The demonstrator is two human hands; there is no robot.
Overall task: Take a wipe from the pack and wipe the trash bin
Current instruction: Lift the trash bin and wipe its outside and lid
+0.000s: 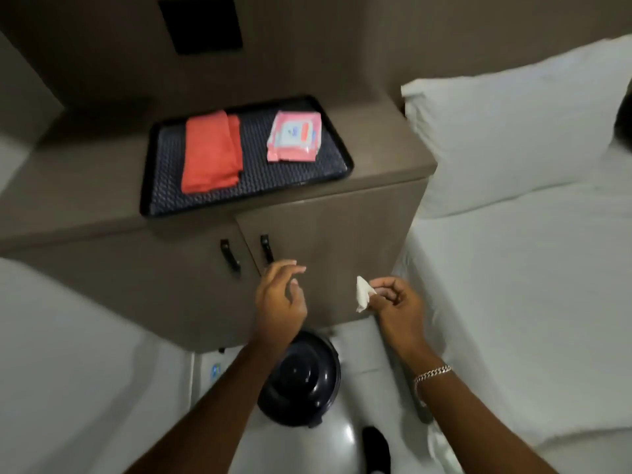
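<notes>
The trash bin (299, 379), dark and lidded, stands on the floor at 6 o'clock, below both hands. The right hand (396, 304) pinches a white wipe (363, 293); the left hand (280, 295) hangs loose, grasping nothing. At 12 o'clock, the pack (294, 136) lies on a tray (338, 179) atop the bench (386, 155).

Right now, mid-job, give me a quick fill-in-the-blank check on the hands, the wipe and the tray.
1. The white wipe is pinched in the ____ hand.
2. The left hand is open and holds ____.
3. The pack lies on the tray beside a folded ____ cloth.
4. The bin on the floor has its lid ____.

Missing words: right; nothing; red; closed
</notes>
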